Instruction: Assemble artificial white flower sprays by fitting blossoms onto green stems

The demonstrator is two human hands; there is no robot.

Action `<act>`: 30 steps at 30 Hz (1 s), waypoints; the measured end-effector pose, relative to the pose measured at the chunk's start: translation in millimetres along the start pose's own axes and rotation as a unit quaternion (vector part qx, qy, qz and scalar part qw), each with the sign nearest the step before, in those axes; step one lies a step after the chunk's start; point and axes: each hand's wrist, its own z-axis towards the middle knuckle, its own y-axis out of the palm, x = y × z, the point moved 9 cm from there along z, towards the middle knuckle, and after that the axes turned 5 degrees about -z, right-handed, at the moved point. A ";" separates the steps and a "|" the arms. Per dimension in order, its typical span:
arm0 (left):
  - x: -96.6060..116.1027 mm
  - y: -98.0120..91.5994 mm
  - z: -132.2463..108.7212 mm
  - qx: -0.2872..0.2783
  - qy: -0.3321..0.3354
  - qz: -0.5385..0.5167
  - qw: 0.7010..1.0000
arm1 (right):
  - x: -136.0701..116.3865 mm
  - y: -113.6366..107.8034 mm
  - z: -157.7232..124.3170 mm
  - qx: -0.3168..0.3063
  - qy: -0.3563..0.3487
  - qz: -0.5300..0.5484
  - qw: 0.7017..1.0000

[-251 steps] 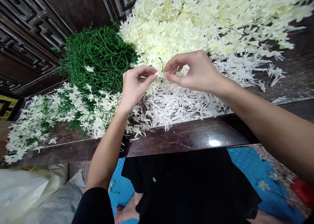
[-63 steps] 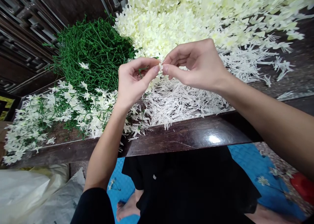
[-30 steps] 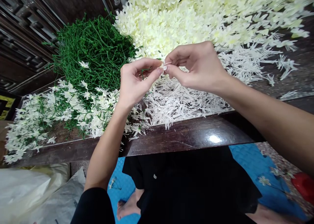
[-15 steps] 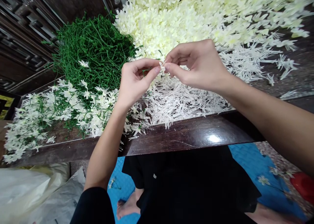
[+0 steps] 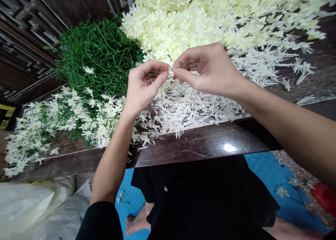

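Note:
My left hand (image 5: 145, 84) pinches a small white artificial flower (image 5: 171, 73) between thumb and index finger, and a bit of green stem shows inside its curled fingers. Touching the same flower from the other side, my right hand (image 5: 203, 70) has thumb and fingertips closed on thin white stamen strands. The fingertips partly cover the flower. Below the hands lies a heap of white stamens (image 5: 191, 108). Behind them spreads a large pile of cream petals (image 5: 178, 26). A mound of green plastic stems (image 5: 97, 54) sits left of my left hand.
Assembled white flowers on green stems (image 5: 70, 114) cover the left of the dark wooden bench (image 5: 204, 142). White bags (image 5: 34, 208) stand at lower left. Flowers lie on the blue mat (image 5: 131, 184), and a red object (image 5: 324, 199) is at lower right.
Both hands have shifted slightly left in the picture, along with a small view shift. The fingertips stay together at the flower, and more green stem now shows in my left hand.

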 end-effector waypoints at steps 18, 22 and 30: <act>-3.6 -4.1 0.0 0.007 0.008 0.015 1.000 | -2.4 -0.5 -0.6 0.001 0.005 -0.010 1.000; -4.5 -4.0 0.3 0.008 0.004 0.009 1.000 | -1.8 0.9 -1.1 -0.009 0.013 -0.010 1.000; 1.4 -1.3 -1.4 0.017 0.022 0.005 1.000 | -0.1 2.1 -1.7 0.002 -0.002 -0.012 1.000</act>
